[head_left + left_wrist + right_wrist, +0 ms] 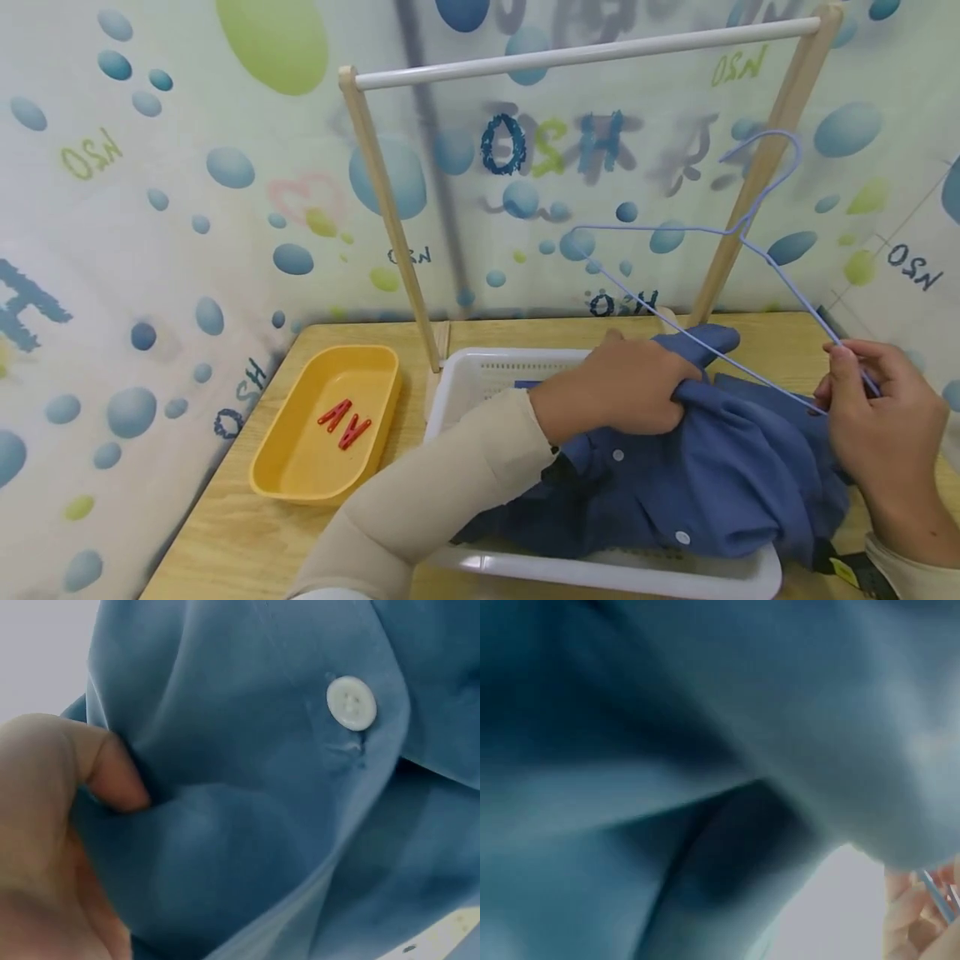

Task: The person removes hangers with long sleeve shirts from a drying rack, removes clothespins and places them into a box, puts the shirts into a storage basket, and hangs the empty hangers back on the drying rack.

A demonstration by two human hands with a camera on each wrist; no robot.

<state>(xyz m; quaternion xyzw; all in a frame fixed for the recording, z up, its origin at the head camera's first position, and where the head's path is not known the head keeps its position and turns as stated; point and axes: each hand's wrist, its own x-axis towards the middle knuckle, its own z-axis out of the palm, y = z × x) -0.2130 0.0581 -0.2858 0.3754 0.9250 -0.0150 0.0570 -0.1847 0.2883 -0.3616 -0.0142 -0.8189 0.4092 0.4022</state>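
My left hand (626, 387) grips a bunched fold of a blue button-up shirt (720, 467), which lies crumpled over a white basket. In the left wrist view the thumb presses into the cloth beside a white button (351, 703). At the right, my right hand (885, 417) holds one end of a thin blue-violet clothes hanger (660, 315). The hanger is tilted, its hook up near the rack's right post and its lower bar crossing in front of the shirt. Blurred cloth fills most of the right wrist view, with fingers (907, 915) on the hanger at the lower right.
The white basket (517, 567) sits under the shirt. Behind it stands a wooden rack with a white crossbar (585, 56). To the left, a yellow tray (292, 467) contains two red clothespins (354, 432). A patterned sheet (480, 208) hangs behind the wooden table (217, 533).
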